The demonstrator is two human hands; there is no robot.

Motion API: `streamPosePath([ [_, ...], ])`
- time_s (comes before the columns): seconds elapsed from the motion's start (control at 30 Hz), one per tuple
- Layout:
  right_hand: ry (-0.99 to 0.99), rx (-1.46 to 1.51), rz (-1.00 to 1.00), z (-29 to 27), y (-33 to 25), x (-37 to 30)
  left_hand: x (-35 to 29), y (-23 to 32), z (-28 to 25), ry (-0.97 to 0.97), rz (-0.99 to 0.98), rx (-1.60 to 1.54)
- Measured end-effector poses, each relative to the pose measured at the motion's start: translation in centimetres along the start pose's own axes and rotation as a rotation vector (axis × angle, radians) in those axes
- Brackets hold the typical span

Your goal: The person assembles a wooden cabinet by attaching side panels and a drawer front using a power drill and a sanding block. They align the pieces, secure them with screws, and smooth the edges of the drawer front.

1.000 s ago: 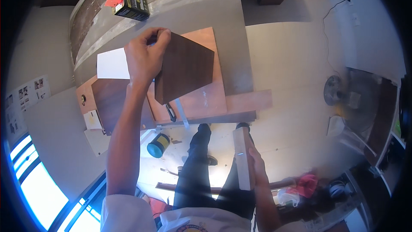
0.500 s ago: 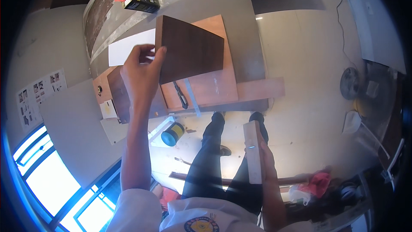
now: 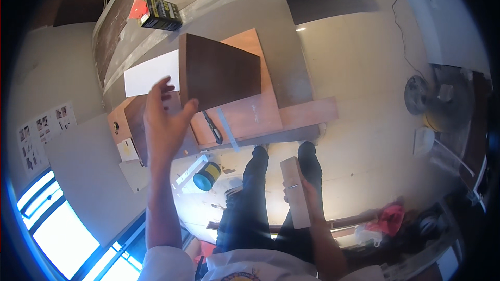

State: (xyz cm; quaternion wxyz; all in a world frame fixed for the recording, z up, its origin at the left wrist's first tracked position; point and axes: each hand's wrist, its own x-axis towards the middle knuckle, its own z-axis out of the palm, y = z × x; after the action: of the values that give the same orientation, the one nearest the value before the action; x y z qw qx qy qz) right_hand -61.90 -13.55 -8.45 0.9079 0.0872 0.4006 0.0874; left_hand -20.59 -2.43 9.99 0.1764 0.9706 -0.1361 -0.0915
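Note:
A dark brown tapered wooden piece [image 3: 224, 75] stands on the bench, its narrow edge facing left. Just beside that edge is my left hand [image 3: 169, 117], open, fingers and thumb spread, holding nothing. My right hand [image 3: 311, 198] is wrapped around a pale wooden block [image 3: 295, 192] with a small slot in its face, held low in front of my legs. Under the brown piece lies an orange-brown plywood board [image 3: 263, 117]. A utility knife [image 3: 213, 127] and a light blue strip [image 3: 228, 130] rest on it. Behind my left fingers is a white panel [image 3: 152, 74].
A dark rectangular can [image 3: 161, 13] with red on top stands at the far left of the bench. On the floor are a green-and-yellow tin [image 3: 207, 176] and red and white bags [image 3: 383, 224]. A fan [image 3: 416, 95] stands at the right, with a cable [image 3: 398, 21] beyond.
My left hand has let go of the brown piece's edge and spread its fingers. The block in my right hand has shifted slightly left and turned. The view has tilted a little.

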Motion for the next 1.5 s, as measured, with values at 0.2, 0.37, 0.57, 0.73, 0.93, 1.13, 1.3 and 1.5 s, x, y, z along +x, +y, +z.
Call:
streamPosePath([
  [0.2, 0.105, -0.061, 0.05, -1.7, 0.3, -0.2, 10.4, 2.6, 2.3, 0.163, 0.123, -0.012],
  [0.37, 0.094, -0.097, 0.077, -2.8, -0.6, -0.8, 13.5, 2.6, 2.8, 0.066, 0.047, 0.187],
  [0.57, 0.145, -0.223, 0.109, -2.8, -2.6, -0.9, 13.1, 3.5, 3.2, 0.13, 0.017, 0.246],
  [0.73, 0.148, -0.209, 0.099, -2.8, -4.6, -1.3, 13.1, 3.3, 4.0, 0.184, -0.043, 0.27],
  [0.93, 0.167, -0.2, 0.073, -3.3, -5.5, -1.9, 14.7, -0.2, 4.7, 0.027, 0.018, 0.04],
  [1.13, 0.074, -0.026, 0.065, -5.3, -3.9, -1.2, 17.4, -7.9, 2.8, -0.236, -0.095, -0.283],
  [1.3, -0.058, 0.054, 0.086, -4.4, -1.9, -0.5, 18.6, -10.9, 3.8, -0.235, 0.256, 0.291],
  [1.5, 0.032, -0.055, -0.122, 3.1, -0.2, -0.2, 16.2, -8.5, 4.1, -0.215, 0.257, 0.218],
])
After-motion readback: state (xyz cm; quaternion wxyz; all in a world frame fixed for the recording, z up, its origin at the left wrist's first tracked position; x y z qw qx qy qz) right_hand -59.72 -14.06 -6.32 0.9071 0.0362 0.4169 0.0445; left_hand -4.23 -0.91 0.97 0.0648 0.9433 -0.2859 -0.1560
